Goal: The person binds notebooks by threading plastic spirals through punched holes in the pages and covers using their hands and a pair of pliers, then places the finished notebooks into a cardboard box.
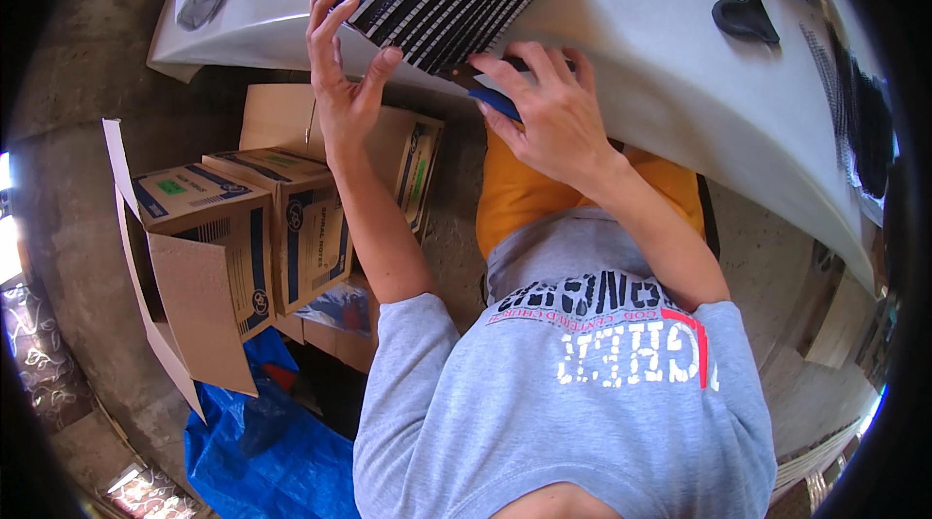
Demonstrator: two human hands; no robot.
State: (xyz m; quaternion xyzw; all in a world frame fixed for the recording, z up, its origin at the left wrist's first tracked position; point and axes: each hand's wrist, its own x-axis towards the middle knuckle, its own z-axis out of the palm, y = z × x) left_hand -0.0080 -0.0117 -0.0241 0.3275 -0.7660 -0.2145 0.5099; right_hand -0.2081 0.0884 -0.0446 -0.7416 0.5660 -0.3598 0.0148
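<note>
Head view: both bare forearms extend forward from short grey sleeves, over the lap, to the near edge of a white table point(631, 29). The left hand point(348, 100) is raised and empty, its wrist nearly straight, fingers spread upward and a little curled, the thumb standing apart toward the right hand; its fingertips lie close to the notebooks, and contact with them cannot be confirmed. The right hand point(561, 113) is bent inward at the wrist, back uppermost, with its fingers curled around a blue-handled tool point(497, 103); the working end is partly hidden and its kind cannot be determined. The tool is directed toward the near corner of the stack. The spiral-bound notebooks point(456, 9) lie on the table just beyond and between the two hands, piled in a slanted, fanned row with their dark coil bindings showing as parallel ridged bands. The uppermost cover is glossy blue with a green and white graphic and carries a bright glare spot. Beyond and to the right of the right hand lies a black, rounded object point(746, 20). Below and left of the left hand stand brown cartons point(199, 199), one with raised flaps, above a crumpled blue tarp point(262, 451).
</note>
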